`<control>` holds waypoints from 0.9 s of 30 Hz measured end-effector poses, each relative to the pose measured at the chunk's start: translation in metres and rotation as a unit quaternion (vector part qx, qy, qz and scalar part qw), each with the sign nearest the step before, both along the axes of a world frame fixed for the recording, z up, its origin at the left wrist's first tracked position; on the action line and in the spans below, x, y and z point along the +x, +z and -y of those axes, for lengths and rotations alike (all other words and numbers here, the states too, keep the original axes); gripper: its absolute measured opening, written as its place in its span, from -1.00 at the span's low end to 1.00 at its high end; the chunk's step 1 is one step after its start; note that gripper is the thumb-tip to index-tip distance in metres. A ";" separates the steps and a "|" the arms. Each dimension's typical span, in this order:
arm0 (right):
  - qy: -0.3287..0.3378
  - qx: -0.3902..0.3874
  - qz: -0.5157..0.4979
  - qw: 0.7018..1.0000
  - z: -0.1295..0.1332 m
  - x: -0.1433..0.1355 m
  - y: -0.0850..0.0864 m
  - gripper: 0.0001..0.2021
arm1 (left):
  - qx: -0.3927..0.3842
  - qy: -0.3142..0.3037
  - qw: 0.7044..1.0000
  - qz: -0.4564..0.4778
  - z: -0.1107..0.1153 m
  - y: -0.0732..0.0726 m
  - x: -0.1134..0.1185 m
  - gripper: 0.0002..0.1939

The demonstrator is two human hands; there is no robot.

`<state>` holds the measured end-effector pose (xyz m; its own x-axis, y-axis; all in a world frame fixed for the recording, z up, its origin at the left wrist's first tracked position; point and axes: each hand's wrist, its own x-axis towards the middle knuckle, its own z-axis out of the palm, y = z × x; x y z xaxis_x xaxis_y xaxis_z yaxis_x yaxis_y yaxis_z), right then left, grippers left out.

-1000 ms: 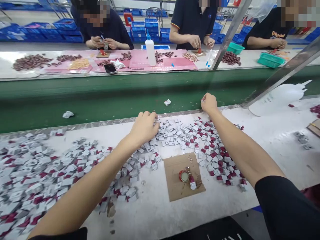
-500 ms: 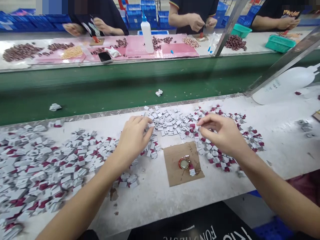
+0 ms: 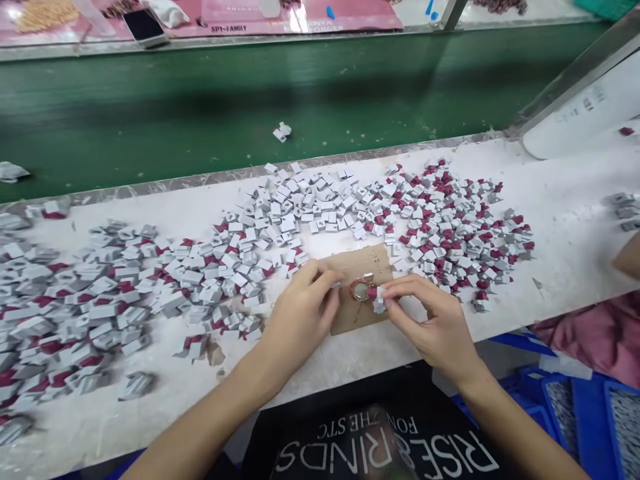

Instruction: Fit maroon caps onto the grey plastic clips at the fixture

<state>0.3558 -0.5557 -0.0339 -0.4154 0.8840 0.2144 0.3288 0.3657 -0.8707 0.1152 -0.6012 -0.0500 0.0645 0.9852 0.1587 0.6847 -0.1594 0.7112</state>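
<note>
A brown cardboard piece (image 3: 357, 323) lies on the white table, bearing a round container with a red and gold rim (image 3: 360, 290). At the cardboard's left side, my left hand (image 3: 305, 310) pinches a small grey-white piece (image 3: 336, 285) between thumb and fingertips. My right hand (image 3: 433, 320) is closed at the fingertips on a small piece with a dark red end (image 3: 371, 293), just right of the round container. Grey-white pieces, many with dark red parts, form a pile (image 3: 445, 227) behind and right of my right hand.
More grey and red pieces (image 3: 100, 307) spread over the left of the table. Beyond the table edge runs a green belt (image 3: 200, 107) with a small white piece (image 3: 281, 132) on it. A metal post (image 3: 565, 93) and a white bottle (image 3: 585, 110) stand at the right.
Both hands have come from the piles to the cardboard, each with a small piece at the fingertips. The view has tilted down, so the people across the belt are out of sight.
</note>
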 end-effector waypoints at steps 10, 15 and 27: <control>0.037 0.028 0.021 0.999 -0.004 -0.001 0.001 -0.79 | -0.022 0.005 1.000 0.012 0.003 -0.008 -0.001 -0.83; 0.039 0.019 0.031 0.999 -0.007 -0.002 0.005 -0.79 | -0.025 0.008 1.000 0.008 0.003 -0.009 -0.001 -0.82; 0.036 0.012 0.038 0.999 -0.006 -0.005 0.008 -0.79 | -0.045 0.005 0.999 0.015 0.001 -0.006 -0.002 -0.83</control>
